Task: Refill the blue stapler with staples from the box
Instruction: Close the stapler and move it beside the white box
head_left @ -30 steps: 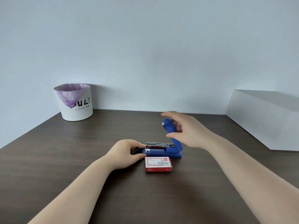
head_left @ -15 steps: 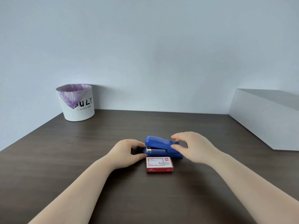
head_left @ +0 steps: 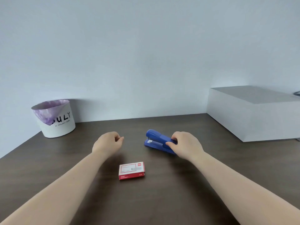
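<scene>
Pinching the blue stapler (head_left: 157,140) is the right hand (head_left: 186,145); left hand (head_left: 108,143) loosely curled, apparently empty.

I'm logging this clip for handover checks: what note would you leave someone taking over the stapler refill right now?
Left hand: loosely curled, holds nothing, above the table.
Right hand: holds the rear end of the blue stapler.
Blue stapler: closed, on or just above the table, beyond and right of the staple box, apart from it.
Staple box: lies flat, looks closed, no hand on it.
Done: the view does not show whether staples are loaded.
Left: check the magazine; if it is empty, open stapler and box, load a strip, close.
</scene>
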Demonstrator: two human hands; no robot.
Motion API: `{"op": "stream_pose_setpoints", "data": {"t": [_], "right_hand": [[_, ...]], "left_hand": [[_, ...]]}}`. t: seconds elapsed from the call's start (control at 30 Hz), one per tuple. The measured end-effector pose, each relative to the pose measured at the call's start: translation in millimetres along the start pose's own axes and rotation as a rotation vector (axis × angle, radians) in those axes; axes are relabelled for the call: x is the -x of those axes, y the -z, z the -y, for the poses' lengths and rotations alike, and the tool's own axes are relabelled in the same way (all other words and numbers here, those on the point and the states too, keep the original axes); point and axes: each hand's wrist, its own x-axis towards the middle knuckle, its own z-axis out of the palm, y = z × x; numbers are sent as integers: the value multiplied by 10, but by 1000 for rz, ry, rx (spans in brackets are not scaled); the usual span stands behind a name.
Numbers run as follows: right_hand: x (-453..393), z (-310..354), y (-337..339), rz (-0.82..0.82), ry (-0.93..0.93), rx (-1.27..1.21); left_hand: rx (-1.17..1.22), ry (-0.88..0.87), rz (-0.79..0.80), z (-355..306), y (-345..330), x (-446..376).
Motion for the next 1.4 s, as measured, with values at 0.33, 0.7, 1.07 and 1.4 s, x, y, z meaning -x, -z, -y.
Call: {"op": "stream_pose_setpoints", "data": {"t": [0.33, 0.7, 1.07, 1.4], "right_hand": [[-96, -857, 161, -239, -155, 28], [-609, -1380, 178, -274, -160, 287], [-1113, -1704, 163, -283, -223, 353], [-1228, -1825, 109, -196, -300, 289]], "left_hand": [[-52, -204, 64, -1449, -747, -25], [-77, -230, 142, -2207, -1555, -201], [-91, -251, 153, -2404, -1817, -500], [-66, -269, 138, -2408, -1854, -524]]}}
